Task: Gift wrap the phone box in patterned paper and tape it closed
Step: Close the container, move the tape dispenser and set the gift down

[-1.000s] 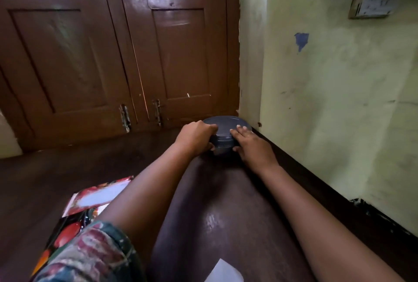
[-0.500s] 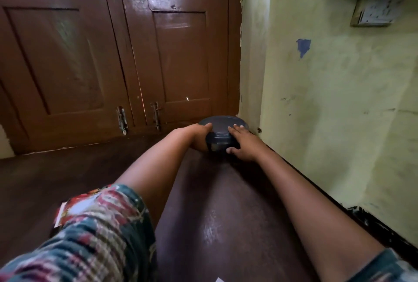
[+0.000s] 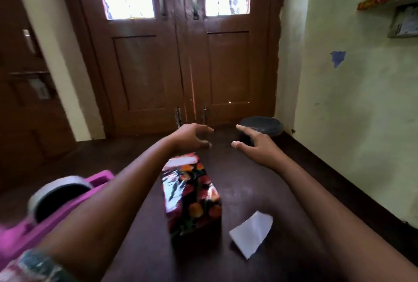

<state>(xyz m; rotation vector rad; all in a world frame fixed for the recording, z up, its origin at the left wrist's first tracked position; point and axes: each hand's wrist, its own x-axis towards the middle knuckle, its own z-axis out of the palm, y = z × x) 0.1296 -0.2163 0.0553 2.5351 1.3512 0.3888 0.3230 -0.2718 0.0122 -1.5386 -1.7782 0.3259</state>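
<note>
Phone box [image 3: 192,195] lies on the floor [image 3: 255,189] between my forearms, long axis pointing away from me, its near end and top already covered in glossy dark paper printed with red and orange flowers. Just to its right, apart from it, sits a white paper scrap [image 3: 251,234]. On my left, partly hidden by my arm and blurred, is a pink tape dispenser [image 3: 100,178] with a fat roll on it.

I judge the box light and stiff, with firm card under the wrap, so it should take a squeeze without denting. The paper looks shiny and probably slick, and it would crease or tear at the corners if I dragged it. I would take it across its width, fingers on one long side and thumb on the other, around the middle. At the far end a pale patch shows. I cannot tell whether that is a loose flap or the paper's white underside, so I would keep my grip off that end and hold any fold flat before taping.

Beyond the box's far end, my left hand [image 3: 192,135] hovers with its fingers spread and loosely curved, holding nothing. My right hand [image 3: 255,143] is likewise spread and empty, thumb out, in front of a dark round container [image 3: 264,124] by the wall. I cannot tell whether a fingertip touches it. Past both stands the brown double door [image 3: 158,66].
</note>
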